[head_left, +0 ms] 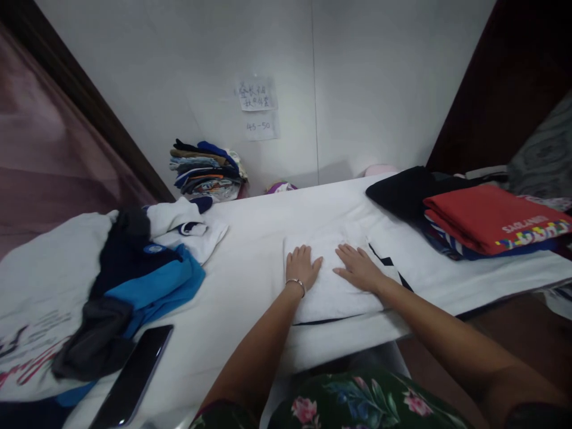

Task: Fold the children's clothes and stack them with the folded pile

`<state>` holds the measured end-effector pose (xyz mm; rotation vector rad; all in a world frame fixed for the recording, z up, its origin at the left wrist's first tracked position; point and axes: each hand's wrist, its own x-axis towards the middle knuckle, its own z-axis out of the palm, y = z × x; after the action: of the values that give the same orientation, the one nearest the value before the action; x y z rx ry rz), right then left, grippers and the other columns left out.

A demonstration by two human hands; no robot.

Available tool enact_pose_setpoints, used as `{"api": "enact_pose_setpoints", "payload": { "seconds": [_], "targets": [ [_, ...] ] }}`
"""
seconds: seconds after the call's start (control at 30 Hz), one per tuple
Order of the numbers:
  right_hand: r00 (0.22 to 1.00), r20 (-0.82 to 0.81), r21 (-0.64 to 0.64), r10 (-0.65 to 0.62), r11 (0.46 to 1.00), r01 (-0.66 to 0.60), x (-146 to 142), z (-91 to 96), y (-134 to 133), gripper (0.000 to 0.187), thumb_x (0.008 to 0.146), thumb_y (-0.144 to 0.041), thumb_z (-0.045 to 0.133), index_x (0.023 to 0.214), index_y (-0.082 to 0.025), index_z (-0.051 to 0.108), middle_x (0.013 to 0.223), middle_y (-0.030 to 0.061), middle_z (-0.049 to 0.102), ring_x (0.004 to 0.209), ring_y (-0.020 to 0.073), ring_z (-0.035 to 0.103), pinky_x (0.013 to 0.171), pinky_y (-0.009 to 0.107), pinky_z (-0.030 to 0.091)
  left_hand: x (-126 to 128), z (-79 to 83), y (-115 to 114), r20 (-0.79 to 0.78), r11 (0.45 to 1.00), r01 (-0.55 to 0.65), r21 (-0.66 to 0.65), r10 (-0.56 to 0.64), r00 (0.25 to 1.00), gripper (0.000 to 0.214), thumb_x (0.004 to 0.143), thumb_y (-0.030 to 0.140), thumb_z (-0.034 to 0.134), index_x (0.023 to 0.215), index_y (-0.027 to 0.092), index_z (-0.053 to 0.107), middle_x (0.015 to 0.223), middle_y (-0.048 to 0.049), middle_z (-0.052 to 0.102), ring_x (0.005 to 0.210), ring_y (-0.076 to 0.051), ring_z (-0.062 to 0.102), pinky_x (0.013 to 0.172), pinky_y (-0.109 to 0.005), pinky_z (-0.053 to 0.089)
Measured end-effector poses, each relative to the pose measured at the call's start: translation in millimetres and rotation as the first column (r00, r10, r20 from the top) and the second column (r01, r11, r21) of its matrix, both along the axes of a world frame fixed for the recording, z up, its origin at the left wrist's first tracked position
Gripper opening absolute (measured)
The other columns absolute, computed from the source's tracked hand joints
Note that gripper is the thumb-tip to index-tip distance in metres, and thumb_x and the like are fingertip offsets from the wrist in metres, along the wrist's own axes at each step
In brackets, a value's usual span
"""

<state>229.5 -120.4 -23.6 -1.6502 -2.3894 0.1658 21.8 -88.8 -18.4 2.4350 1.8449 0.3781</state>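
Centered on the tabletop (250,232), the folded white towel (333,304) serves as the reference point. My left hand (302,268) and right hand (357,268) rest palm-down on the towel, side by side and just apart. The fingers (308,256) of both hands are extended and released, pressing flat and grasping nothing. A thin metal bangle (295,287) circles my left wrist.

Right of the towel: a folded red garment (482,217) lies on a striped blue garment (447,244), beside a black garment (402,192). The red garment bears white capitals (525,224) above a multicoloured block pattern (531,235); the lettering is upside down and cannot be read reliably.

Left of the towel: a heap of white, blue and dark clothing (147,280), with a black smartphone (131,375) just beside it.

Beyond the towel, a stack of folded clothes (205,170) stands against the wall (379,89). Above the stack, an upper paper note (255,94) carries handwritten Chinese characters; a lower paper note (261,126) reads "45-50".
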Motion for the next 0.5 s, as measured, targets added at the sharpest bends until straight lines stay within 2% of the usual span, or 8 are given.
{"api": "enact_pose_setpoints", "payload": {
  "seconds": [0.1,0.23,0.37,0.5],
  "targets": [
    [1.0,0.011,-0.017,-0.005,1.0,0.005,-6.1,13.9,13.1,0.064,0.09,-0.06,0.026,0.139,-0.02,0.037,0.147,0.0127,0.033,0.138,0.0289,0.023,0.107,0.054,0.02,0.6,-0.4,1.0,0.021,1.0,-0.002,0.002,0.002,1.0,0.06,0.091,0.053,0.025,0.136,0.017,0.041,0.143,-0.01,0.041,0.134,-0.028,0.03,0.11,-0.047,0.02],
    [0.999,0.028,0.009,-0.04,0.999,0.04,-5.2,25.0,54.0,0.064,0.09,-0.06,0.028,0.139,-0.02,0.037,0.15,0.0118,0.027,0.14,0.0297,0.015,0.109,0.054,0.014,0.6,-1.7,1.5,0.06,1.0,0.001,-0.008,-0.001,0.998,0.059,0.09,0.052,0.029,0.136,0.017,0.042,0.143,-0.0114,0.041,0.134,-0.029,0.03,0.111,-0.047,0.018],
    [0.981,0.04,-0.074,-0.188,0.979,0.191,9.0,13.7,88.6,0.061,0.09,-0.057,0.03,0.137,-0.019,0.04,0.149,0.0119,0.029,0.138,0.028,0.021,0.11,0.048,0.015,0.1,-0.6,-0.4,0.059,1.0,-0.016,-0.019,0.017,0.998,0.056,0.09,0.05,0.031,0.136,0.019,0.042,0.143,-0.01,0.041,0.134,-0.028,0.03,0.111,-0.045,0.017],
    [0.973,0.013,-0.117,-0.23,0.966,0.23,18.2,0.1,97.3,0.065,0.09,-0.059,0.029,0.139,-0.018,0.037,0.15,0.0125,0.027,0.139,0.0258,0.02,0.111,0.043,0.013,0.4,0.1,-2.1,0.076,1.0,-0.017,-0.019,0.019,0.997,0.056,0.091,0.049,0.032,0.136,0.019,0.043,0.143,-0.0099,0.041,0.135,-0.028,0.029,0.112,-0.045,0.015]
  ]
}}
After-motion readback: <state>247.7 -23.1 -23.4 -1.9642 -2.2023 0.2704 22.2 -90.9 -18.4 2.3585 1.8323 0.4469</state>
